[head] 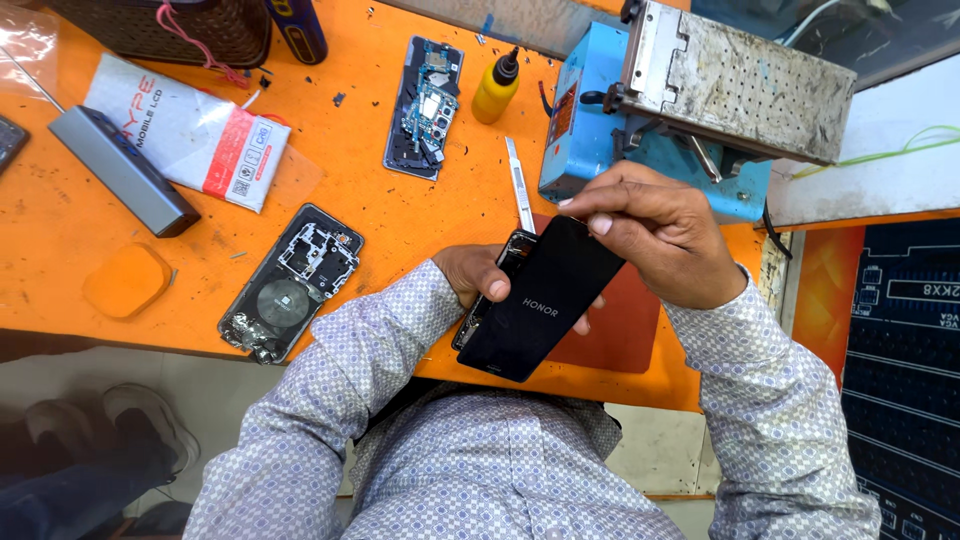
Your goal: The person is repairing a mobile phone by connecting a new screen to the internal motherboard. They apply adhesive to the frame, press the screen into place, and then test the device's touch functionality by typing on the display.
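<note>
Both hands closed on the black phone panel (540,300), tilted above the orange bench (380,215): left hand (480,275) at 9 o'clock steadied it, right hand (655,235) pinched the 12 o'clock end.

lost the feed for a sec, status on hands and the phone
Left hand grips black phone from below, thumb on its face. Right hand pinches its top edge. Phone tilted above red mat. Metal tool just beyond; nothing blocking.
</note>
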